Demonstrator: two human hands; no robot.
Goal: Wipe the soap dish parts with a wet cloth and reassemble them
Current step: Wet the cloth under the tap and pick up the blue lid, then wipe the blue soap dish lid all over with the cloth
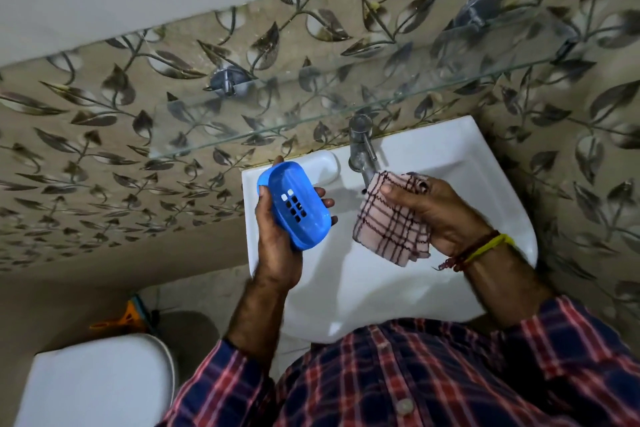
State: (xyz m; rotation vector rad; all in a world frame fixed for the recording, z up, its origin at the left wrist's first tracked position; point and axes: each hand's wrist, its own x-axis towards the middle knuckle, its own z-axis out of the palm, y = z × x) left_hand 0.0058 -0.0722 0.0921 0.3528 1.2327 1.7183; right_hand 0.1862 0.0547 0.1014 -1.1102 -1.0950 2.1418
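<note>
A white ceramic washbasin (498, 236) is sitting under a steel tap (362, 149) at its 12 o'clock. Over the bowl, the right hand (440, 211) is gripping a pink checked cloth (384, 222), fingers curled round it. At the cloth's 9 o'clock, the left hand (277, 250) is holding a blue oval plastic soap dish tray (294, 204), fingers clamped on its edges, slots facing up.

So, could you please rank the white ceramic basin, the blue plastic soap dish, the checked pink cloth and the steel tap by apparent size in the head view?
1. White ceramic basin, clearly largest.
2. Blue plastic soap dish and checked pink cloth: about alike; the cloth is bunched, so unranked.
3. Steel tap, smallest.
</note>
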